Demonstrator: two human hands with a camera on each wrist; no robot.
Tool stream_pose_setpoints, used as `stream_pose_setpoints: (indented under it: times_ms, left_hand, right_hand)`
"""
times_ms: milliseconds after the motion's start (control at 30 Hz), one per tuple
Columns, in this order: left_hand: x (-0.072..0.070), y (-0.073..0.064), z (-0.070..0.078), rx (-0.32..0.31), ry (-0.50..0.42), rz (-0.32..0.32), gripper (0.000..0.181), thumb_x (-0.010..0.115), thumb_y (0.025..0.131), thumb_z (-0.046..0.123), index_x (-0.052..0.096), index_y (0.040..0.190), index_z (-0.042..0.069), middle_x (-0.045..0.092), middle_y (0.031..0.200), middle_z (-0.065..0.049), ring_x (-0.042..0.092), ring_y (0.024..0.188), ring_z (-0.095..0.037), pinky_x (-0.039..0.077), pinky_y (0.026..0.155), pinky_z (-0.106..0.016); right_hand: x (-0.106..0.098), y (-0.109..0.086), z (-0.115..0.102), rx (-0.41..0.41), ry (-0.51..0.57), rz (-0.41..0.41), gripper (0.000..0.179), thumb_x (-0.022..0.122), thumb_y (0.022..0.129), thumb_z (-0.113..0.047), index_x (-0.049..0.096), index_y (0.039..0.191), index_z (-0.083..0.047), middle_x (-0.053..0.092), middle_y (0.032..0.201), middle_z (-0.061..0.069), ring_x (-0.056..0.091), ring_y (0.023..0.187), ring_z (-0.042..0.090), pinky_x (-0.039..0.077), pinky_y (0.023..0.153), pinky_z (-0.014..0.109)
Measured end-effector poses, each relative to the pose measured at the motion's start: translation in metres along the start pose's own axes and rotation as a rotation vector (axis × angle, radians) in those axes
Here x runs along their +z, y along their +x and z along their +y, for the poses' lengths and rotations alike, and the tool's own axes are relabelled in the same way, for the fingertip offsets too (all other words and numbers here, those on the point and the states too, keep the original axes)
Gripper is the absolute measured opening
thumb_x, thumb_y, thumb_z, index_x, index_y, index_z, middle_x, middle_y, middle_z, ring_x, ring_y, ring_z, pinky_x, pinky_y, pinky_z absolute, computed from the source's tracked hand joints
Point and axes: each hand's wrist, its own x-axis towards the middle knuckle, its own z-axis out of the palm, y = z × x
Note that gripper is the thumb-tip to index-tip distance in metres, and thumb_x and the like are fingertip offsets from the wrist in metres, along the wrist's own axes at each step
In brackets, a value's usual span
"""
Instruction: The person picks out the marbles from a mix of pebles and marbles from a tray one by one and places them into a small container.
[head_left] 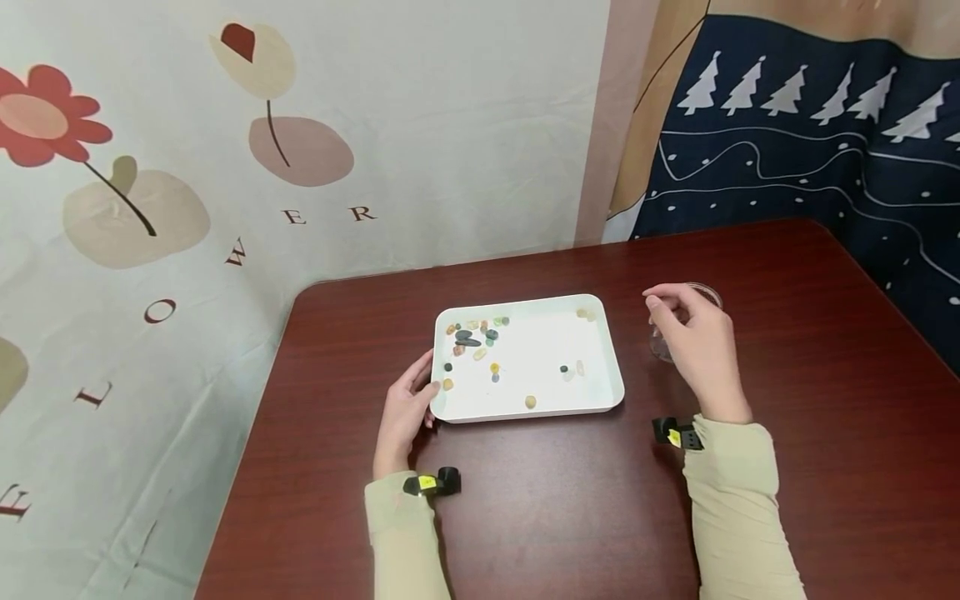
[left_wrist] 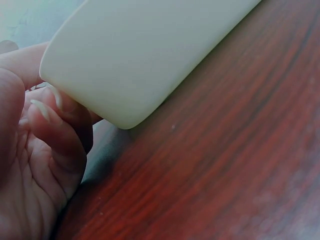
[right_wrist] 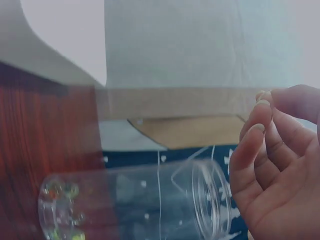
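My left hand (head_left: 403, 417) grips the left side of a white tray (head_left: 555, 404), the thumb at its rim; in the left wrist view the fingers curl beside the tray's corner. Scattered pebbles in several colours lie in the tray, with a dark oval pebble (head_left: 464, 335) among a cluster at its left. My right hand (head_left: 697, 342) hovers at the mouth of a clear jar (right_wrist: 145, 200), thumb and fingertips pinched round what looks like a small pale pebble (right_wrist: 263, 95). Colourful pebbles (right_wrist: 62, 190) rest at the bottom of the upright jar, which the hand partly hides in the head view.
Both stand on a dark red-brown wooden table (head_left: 555, 508). Behind it hangs a pale cloth (head_left: 465, 150) printed with flowers and letters. At the back right is a navy cloth (head_left: 787, 158) with white trees. A wrist camera (head_left: 438, 482) is strapped to each arm.
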Motion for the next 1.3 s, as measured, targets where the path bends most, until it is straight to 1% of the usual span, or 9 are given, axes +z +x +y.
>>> stream_pose_setpoints:
  times_ms: [167, 300, 367, 433, 567, 767, 1067, 1167, 1300]
  left_hand:
    - [-0.002, -0.004, 0.007, -0.023, -0.011, -0.019, 0.05, 0.056, 0.087, 0.01, 0.05, 0.131, 0.031, 0.051, 0.133, 0.0, 0.041, 0.039, -0.013, 0.039, 0.036, -0.024]
    - [-0.001, -0.01, 0.019, -0.02, -0.004, -0.028, 0.051, 0.055, 0.087, 0.008, 0.047, 0.135, 0.021, 0.049, 0.135, -0.007, 0.041, 0.039, -0.013, 0.04, 0.036, -0.026]
    - [-0.001, -0.01, 0.021, -0.019, 0.0, -0.029, 0.051, 0.055, 0.087, 0.008, 0.047, 0.136, 0.02, 0.049, 0.135, -0.007, 0.041, 0.039, -0.013, 0.04, 0.036, -0.027]
    - [-0.001, -0.008, 0.019, -0.024, -0.004, -0.029, 0.05, 0.055, 0.087, 0.009, 0.048, 0.135, 0.022, 0.05, 0.135, -0.005, 0.041, 0.039, -0.013, 0.04, 0.037, -0.026]
    - [-0.001, -0.001, 0.007, -0.026, -0.019, -0.021, 0.048, 0.057, 0.087, 0.011, 0.051, 0.131, 0.028, 0.052, 0.132, 0.0, 0.041, 0.039, -0.013, 0.039, 0.036, -0.024]
    - [-0.001, 0.0, 0.001, 0.004, -0.009, -0.005, 0.047, 0.057, 0.086, 0.013, 0.051, 0.13, 0.028, 0.053, 0.13, 0.0, 0.04, 0.039, -0.014, 0.039, 0.036, -0.024]
    - [-0.002, 0.0, 0.0, 0.01, -0.011, -0.003, 0.047, 0.058, 0.085, 0.014, 0.053, 0.129, 0.027, 0.055, 0.127, 0.001, 0.041, 0.039, -0.013, 0.039, 0.036, -0.023]
    - [-0.003, -0.005, 0.009, 0.006, -0.013, -0.019, 0.048, 0.057, 0.086, 0.011, 0.051, 0.132, 0.022, 0.054, 0.129, -0.004, 0.041, 0.039, -0.012, 0.04, 0.036, -0.024]
    - [-0.005, -0.006, 0.011, -0.006, -0.026, -0.036, 0.048, 0.056, 0.087, 0.009, 0.048, 0.134, 0.017, 0.051, 0.132, -0.009, 0.042, 0.038, -0.013, 0.04, 0.037, -0.025]
  right_hand:
    - [0.013, -0.002, -0.005, -0.031, 0.02, -0.053, 0.027, 0.052, 0.09, -0.042, 0.063, 0.106, -0.024, 0.062, 0.076, 0.005, 0.057, 0.064, 0.017, 0.044, 0.049, 0.024]
    - [0.021, -0.003, -0.008, -0.054, 0.017, -0.088, 0.027, 0.053, 0.09, -0.041, 0.063, 0.107, -0.023, 0.065, 0.08, 0.006, 0.059, 0.067, 0.016, 0.044, 0.052, 0.024]
    - [0.025, -0.003, -0.009, -0.057, 0.02, -0.107, 0.027, 0.054, 0.09, -0.04, 0.063, 0.107, -0.022, 0.065, 0.082, 0.006, 0.059, 0.068, 0.018, 0.045, 0.052, 0.024]
    - [0.028, -0.003, -0.012, -0.061, 0.016, -0.125, 0.027, 0.054, 0.09, -0.039, 0.063, 0.108, -0.021, 0.065, 0.083, 0.005, 0.06, 0.069, 0.018, 0.046, 0.053, 0.023]
    - [0.034, -0.001, -0.017, -0.094, -0.019, -0.163, 0.028, 0.053, 0.091, -0.036, 0.063, 0.111, -0.019, 0.065, 0.087, 0.002, 0.06, 0.072, 0.017, 0.048, 0.058, 0.025]
    - [0.041, 0.006, -0.026, -0.125, -0.075, -0.227, 0.027, 0.054, 0.091, -0.034, 0.062, 0.111, -0.019, 0.066, 0.091, 0.002, 0.06, 0.075, 0.016, 0.047, 0.065, 0.031]
    - [0.053, 0.019, -0.039, -0.161, -0.141, -0.316, 0.022, 0.055, 0.091, -0.029, 0.063, 0.11, -0.019, 0.065, 0.092, 0.001, 0.059, 0.078, 0.016, 0.049, 0.066, 0.032]
    - [0.058, 0.023, -0.041, -0.18, -0.161, -0.341, 0.022, 0.055, 0.091, -0.027, 0.063, 0.109, -0.017, 0.064, 0.094, 0.001, 0.059, 0.081, 0.017, 0.051, 0.068, 0.033]
    - [0.066, 0.027, -0.043, -0.2, -0.188, -0.374, 0.022, 0.056, 0.091, -0.025, 0.063, 0.109, -0.016, 0.064, 0.097, 0.003, 0.058, 0.085, 0.019, 0.051, 0.07, 0.034]
